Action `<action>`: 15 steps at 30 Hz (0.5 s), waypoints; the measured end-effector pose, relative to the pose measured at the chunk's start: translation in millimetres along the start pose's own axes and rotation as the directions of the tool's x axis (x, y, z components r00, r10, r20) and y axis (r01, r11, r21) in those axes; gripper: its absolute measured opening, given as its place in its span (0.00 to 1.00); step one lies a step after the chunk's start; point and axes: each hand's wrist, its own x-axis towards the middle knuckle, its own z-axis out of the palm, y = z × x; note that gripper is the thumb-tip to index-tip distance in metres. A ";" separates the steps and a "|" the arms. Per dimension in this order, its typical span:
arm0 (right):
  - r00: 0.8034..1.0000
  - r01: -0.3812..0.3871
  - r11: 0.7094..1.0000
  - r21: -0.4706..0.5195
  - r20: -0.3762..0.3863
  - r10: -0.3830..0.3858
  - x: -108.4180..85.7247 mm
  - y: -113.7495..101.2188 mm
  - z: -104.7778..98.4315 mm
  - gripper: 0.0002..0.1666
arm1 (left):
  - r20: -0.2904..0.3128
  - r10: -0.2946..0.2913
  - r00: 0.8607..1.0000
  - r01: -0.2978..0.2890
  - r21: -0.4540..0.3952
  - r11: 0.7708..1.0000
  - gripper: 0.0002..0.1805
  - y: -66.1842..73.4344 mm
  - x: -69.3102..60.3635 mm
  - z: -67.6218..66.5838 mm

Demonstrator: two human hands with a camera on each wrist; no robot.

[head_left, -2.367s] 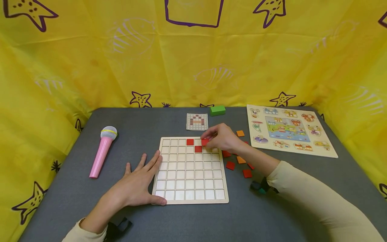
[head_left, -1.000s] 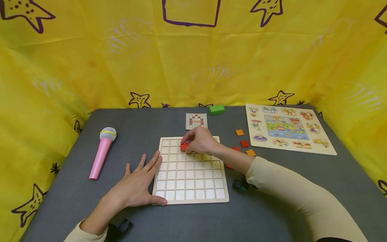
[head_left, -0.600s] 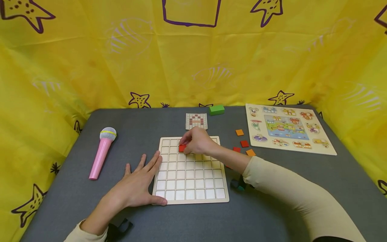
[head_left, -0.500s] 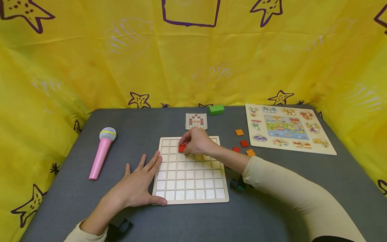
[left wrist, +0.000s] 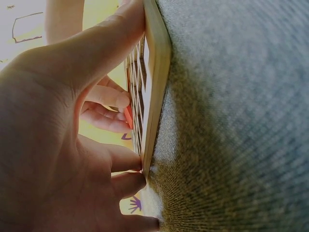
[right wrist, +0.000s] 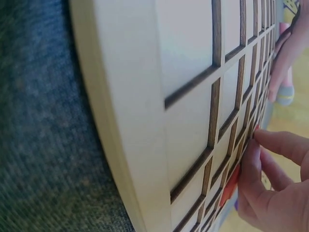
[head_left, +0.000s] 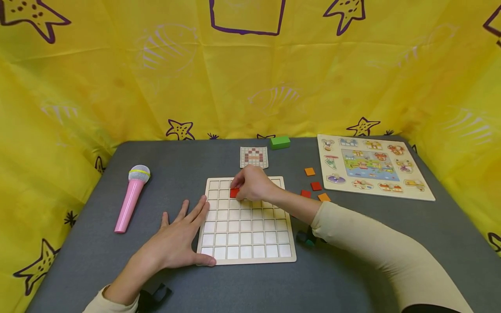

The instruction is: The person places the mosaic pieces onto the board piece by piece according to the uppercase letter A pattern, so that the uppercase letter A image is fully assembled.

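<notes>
A pale wooden grid board [head_left: 256, 261] lies on the table. My left hand [head_left: 182, 239] rests along its left side, fingers spread and touching the edge, thumb at the near left corner. Over the board's far part, my right hand [head_left: 256, 184] pinches a small red square tile [head_left: 234, 192] between thumb and fingers, at a cell in the second row. In the right wrist view another red tile [right wrist: 231, 186] sits in the grid near these fingers. From the head, my right hand hides several far cells. A small pattern card [head_left: 253, 157] lies just beyond the board.
Loose orange tiles [head_left: 309, 171] and red tiles [head_left: 315, 186] lie right of the board, partly behind my right forearm. A green block [head_left: 280, 142] stands at the back. A picture puzzle board [head_left: 375, 167] lies at the right, a pink toy microphone [head_left: 131, 200] at the left.
My right hand has moved left from the board's far right part and now pinches a red tile farther left; whether it is the same tile, I cannot tell. My left hand stays in place.
</notes>
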 end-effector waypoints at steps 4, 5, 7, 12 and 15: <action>1.000 -0.006 1.000 0.003 0.005 0.006 0.5 -0.9 0.0 0.15 | -0.005 0.003 1.000 -0.003 0.003 1.000 0.77 -0.1 0.0 0.3; 1.000 -0.006 1.000 0.003 0.007 0.006 0.6 -1.0 0.0 0.14 | -0.007 0.004 1.000 -0.004 0.004 1.000 0.77 0.0 -0.1 0.3; 1.000 -0.006 1.000 0.003 0.007 0.006 0.8 -0.9 0.2 0.14 | -0.012 0.005 1.000 -0.005 0.006 1.000 0.77 0.1 -0.3 0.3; 1.000 -0.005 1.000 -0.005 0.005 0.005 0.9 -0.8 0.6 0.14 | -0.018 0.006 1.000 -0.006 0.008 1.000 0.76 0.5 -0.6 0.0; 1.000 -0.005 1.000 -0.006 0.005 0.005 0.7 -1.2 0.4 0.14 | -0.020 0.007 1.000 -0.007 0.008 1.000 0.76 0.7 -0.8 -0.2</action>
